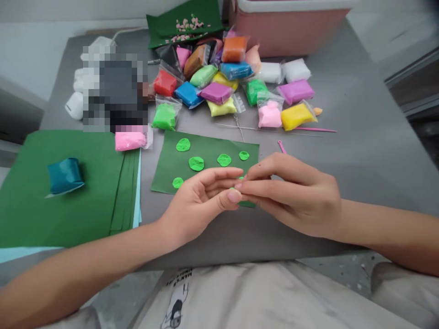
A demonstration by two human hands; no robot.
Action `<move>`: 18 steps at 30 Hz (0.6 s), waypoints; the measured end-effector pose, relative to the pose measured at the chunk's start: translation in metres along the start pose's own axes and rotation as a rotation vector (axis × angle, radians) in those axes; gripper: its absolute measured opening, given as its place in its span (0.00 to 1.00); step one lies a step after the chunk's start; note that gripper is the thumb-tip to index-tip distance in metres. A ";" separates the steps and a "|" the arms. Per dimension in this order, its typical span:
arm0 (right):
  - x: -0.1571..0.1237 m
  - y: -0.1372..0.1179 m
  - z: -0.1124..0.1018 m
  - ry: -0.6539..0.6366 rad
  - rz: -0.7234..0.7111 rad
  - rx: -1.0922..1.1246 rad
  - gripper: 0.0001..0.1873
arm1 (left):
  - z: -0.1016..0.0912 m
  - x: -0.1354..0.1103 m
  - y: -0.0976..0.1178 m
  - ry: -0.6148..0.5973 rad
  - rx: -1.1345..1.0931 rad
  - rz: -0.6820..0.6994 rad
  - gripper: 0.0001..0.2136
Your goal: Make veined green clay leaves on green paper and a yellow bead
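Observation:
My left hand (202,201) and my right hand (291,192) meet fingertip to fingertip above the near edge of a small dark green sheet (164,171). Between the pinched fingers shows a tiny bit of light green clay (241,178), mostly hidden. Several flattened light green clay discs (196,163) lie on the sheet just beyond my hands. Both hands have their fingers pressed together.
A heap of bagged clay in many colours (219,87) lies at the back, before a pink tub (288,27). A stack of green paper (68,192) with a teal clay bag (65,176) lies left. A pink stick tool (313,130) and a thin needle (236,125) lie right of centre.

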State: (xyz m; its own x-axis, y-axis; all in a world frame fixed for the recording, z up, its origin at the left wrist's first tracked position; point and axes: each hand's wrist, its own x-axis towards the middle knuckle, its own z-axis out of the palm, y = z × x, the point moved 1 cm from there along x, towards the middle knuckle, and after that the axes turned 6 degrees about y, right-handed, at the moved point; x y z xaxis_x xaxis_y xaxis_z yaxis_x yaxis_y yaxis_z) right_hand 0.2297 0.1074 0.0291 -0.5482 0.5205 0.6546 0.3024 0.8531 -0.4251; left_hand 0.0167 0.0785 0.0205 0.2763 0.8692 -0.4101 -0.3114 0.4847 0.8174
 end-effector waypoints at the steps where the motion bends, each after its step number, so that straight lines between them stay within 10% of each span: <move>1: 0.001 0.001 0.000 0.007 0.014 -0.006 0.07 | 0.000 0.001 0.000 0.035 0.008 0.026 0.24; 8: 0.004 0.004 0.002 -0.009 0.097 0.089 0.07 | -0.001 0.003 0.000 0.080 0.067 0.095 0.21; 14: 0.004 0.018 -0.002 0.211 0.578 0.326 0.11 | -0.006 0.000 0.000 0.073 0.125 0.048 0.16; 18: 0.008 0.026 -0.014 0.056 0.679 0.456 0.20 | -0.011 0.000 0.006 0.060 0.133 0.065 0.23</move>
State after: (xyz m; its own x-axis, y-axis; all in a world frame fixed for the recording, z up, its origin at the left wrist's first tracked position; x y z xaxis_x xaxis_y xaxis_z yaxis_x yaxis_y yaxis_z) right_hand 0.2444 0.1347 0.0323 -0.3159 0.9300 0.1880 0.2012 0.2593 -0.9446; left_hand 0.0047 0.0827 0.0207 0.2036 0.9047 -0.3744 -0.2024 0.4130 0.8880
